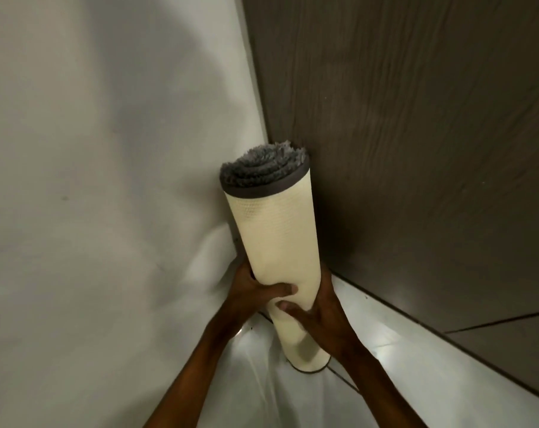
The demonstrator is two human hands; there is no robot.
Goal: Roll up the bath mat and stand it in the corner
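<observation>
The left hand (256, 291) and right hand (317, 316) both grip the rolled bath mat (277, 242), which stands on end on the floor (401, 359) in the corner, between the white wall (107, 180) and brown wall (416, 149).

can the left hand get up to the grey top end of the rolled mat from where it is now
Probably yes. The left hand grips the rolled mat low on its cream side, and nothing covers the side between it and the grey top end.

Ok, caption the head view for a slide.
Both hands, left and right, steady the rolled mat upright in the corner between white wall and dark panel.
</observation>
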